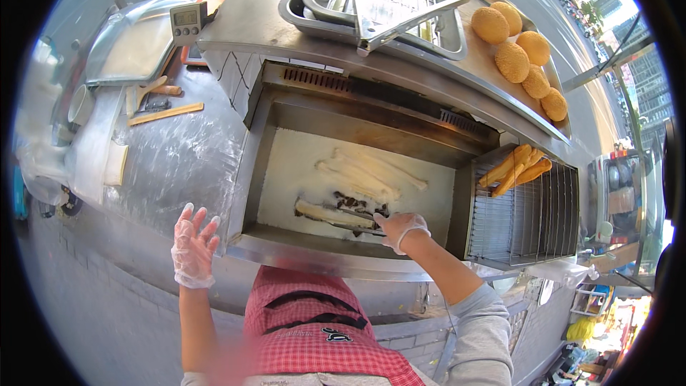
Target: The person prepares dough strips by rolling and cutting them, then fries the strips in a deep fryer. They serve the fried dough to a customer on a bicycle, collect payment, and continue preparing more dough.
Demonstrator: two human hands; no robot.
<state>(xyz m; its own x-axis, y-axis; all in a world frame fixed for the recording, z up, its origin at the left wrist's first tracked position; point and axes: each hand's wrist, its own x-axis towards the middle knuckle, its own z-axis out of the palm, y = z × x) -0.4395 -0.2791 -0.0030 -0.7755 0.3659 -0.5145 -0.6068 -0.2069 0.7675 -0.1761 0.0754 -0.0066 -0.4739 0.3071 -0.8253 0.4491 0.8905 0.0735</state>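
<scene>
My right hand (405, 229), in a clear plastic glove, grips metal tongs (356, 229) low over the fryer vat (351, 249). Between and beside the tongs' arms lies a pale dough stick (332, 215) in the oil. Dark pieces (351, 202) show close to the tongs; what they are I cannot tell. Several more pale dough sticks (370, 174) float behind them. My left hand (194, 249), gloved too, is held up with fingers apart beside the vat's left front corner and holds nothing.
Browned dough sticks (517, 169) rest on a wire rack (522, 225) right of the vat. Several sesame balls (512, 62) and a steel basin (455, 48) with tongs across it stand on the shelf behind. The left steel worktop (182, 150) bears wooden tools (166, 114). A timer (187, 22) overhangs it.
</scene>
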